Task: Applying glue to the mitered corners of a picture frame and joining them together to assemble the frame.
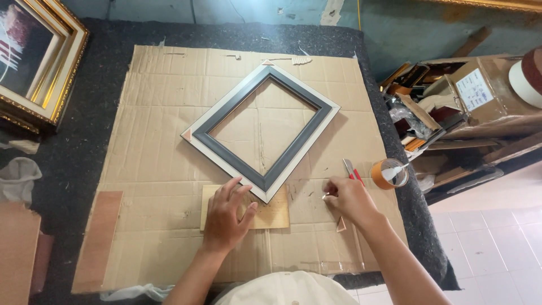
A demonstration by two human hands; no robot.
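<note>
We look down on a bench [96, 113] covered in dark felt, with a flattened sheet of cardboard [158, 169] spread over most of it. On the cardboard lies an empty picture frame [226, 148], grey with a pale outer edge, turned so that its corners point up, down, left and right. Its lowest corner rests on a small wooden board [274, 214].

Our left hand [227, 214] lies flat and released, fingers spread, on the board, its fingertips touching the frame's lower edge near that corner. Our right hand [345, 197] sits on the cardboard just to the right of the corner, its fingers curled together as if pinching something small; we cannot tell what, if anything, it grasps.

Just beyond the right hand lies a red-handled tool [351, 169], and beside that a roll of orange tape [388, 174] near the bench's edge. A small triangular piece [341, 225] lies on the cardboard under the right wrist. At the far left, gilded frames [51, 68] lean on the bench, and a reddish-brown strip [99, 237] lies along the cardboard's left side. To the right of the bench stand boxes [480, 96] of clutter.
</note>
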